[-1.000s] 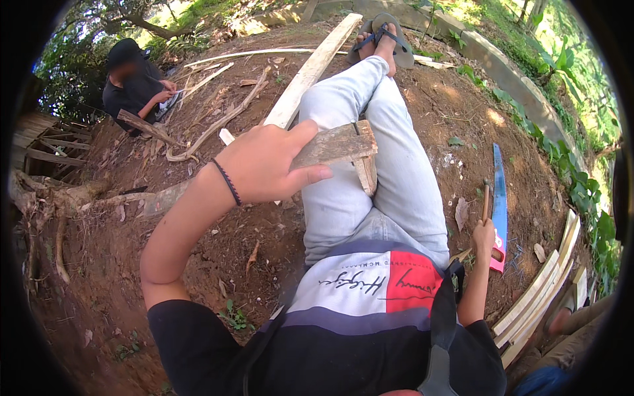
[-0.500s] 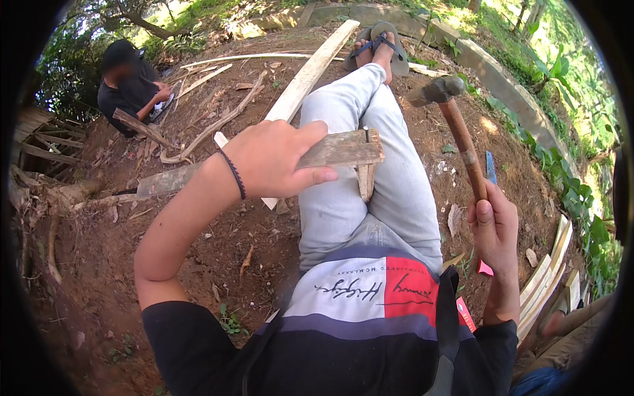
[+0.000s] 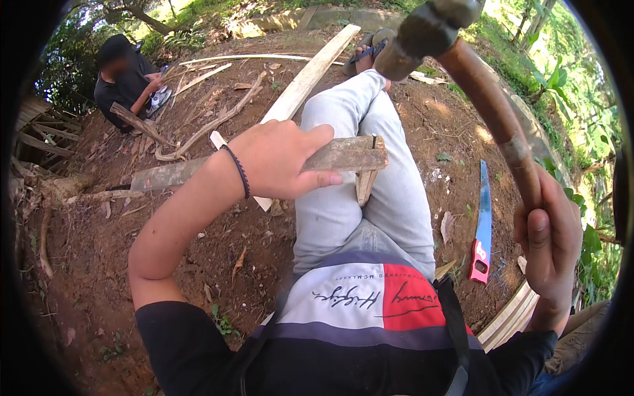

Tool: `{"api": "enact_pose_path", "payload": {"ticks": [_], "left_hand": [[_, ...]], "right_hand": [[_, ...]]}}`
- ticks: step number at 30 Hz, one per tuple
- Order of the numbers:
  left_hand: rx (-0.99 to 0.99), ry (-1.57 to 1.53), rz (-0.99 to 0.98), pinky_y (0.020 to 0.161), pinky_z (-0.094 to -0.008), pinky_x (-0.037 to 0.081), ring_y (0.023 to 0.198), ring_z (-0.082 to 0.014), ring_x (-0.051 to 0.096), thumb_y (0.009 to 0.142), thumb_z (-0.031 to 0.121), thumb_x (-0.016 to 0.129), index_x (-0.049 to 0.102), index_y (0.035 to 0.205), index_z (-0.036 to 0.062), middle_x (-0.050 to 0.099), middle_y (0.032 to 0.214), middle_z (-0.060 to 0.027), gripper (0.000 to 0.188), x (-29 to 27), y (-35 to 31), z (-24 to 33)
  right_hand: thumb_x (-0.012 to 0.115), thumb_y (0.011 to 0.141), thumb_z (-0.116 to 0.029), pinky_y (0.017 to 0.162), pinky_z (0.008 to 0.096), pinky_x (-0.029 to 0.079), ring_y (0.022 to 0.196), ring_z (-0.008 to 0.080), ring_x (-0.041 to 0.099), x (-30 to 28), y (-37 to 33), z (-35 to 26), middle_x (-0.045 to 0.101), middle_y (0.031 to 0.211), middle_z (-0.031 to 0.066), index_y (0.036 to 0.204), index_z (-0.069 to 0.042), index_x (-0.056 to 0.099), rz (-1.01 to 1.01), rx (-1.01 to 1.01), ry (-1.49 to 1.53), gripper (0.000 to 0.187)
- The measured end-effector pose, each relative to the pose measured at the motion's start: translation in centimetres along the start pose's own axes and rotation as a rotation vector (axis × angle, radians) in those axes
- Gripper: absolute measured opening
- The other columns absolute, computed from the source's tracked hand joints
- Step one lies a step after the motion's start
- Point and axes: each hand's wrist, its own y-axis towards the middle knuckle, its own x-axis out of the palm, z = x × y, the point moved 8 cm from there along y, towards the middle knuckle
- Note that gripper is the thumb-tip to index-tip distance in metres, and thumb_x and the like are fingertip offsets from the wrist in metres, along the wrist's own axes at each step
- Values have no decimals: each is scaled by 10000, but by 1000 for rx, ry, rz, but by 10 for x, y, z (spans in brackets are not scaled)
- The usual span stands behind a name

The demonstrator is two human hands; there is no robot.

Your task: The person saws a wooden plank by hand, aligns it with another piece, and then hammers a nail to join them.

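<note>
My left hand (image 3: 284, 158) is wrapped round a weathered wooden board (image 3: 350, 153) that lies across my thighs and runs off to the left under my forearm. From the board's right end a nail (image 3: 374, 140) stands up, its head above the wood. Beneath that end a second, narrower piece of wood (image 3: 365, 186) points toward my lap. My right hand (image 3: 551, 231) grips the wooden handle of a hammer (image 3: 492, 99), raised high on the right. The hammer's dark metal head is up and left of the hand, well apart from the nail.
A handsaw (image 3: 483, 221) with a blue blade and red handle lies on the soil at right. Pale wooden strips (image 3: 512, 317) lie near my right elbow. A long plank (image 3: 307, 82) extends beyond my legs. Another person (image 3: 125, 86) in dark clothes sits far left.
My right hand has lifted the hammer up and to the right, closer to the camera, uncovering the handsaw. My left hand keeps its hold on the board.
</note>
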Motion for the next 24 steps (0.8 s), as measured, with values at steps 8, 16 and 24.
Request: {"api": "enact_pose_path", "payload": {"ticks": [8,16,24], "left_hand": [[-29,7,-39,675,-527,506,732,-452,636,888,590,530,498,1018,49,619,680,-235,557,1,3,1],[-69,8,-68,682,-528,512,733,-447,643,895,585,518,501,1023,48,625,687,-239,552,8,-1,-1],[-68,-18,-65,636,-521,462,699,-466,602,888,536,566,499,1046,10,575,645,-249,553,11,-2,-1]], "right_hand": [[498,978,-208,606,366,467,637,289,617,4,2,-4,635,821,179,1225,47,552,-84,-5,-199,359],[476,988,-217,541,329,401,537,204,517,12,13,3,517,654,110,1251,18,561,-67,-59,-229,364],[405,1028,-317,494,265,327,504,97,445,2,12,1,468,622,24,1262,16,563,-16,-37,-182,436]]}}
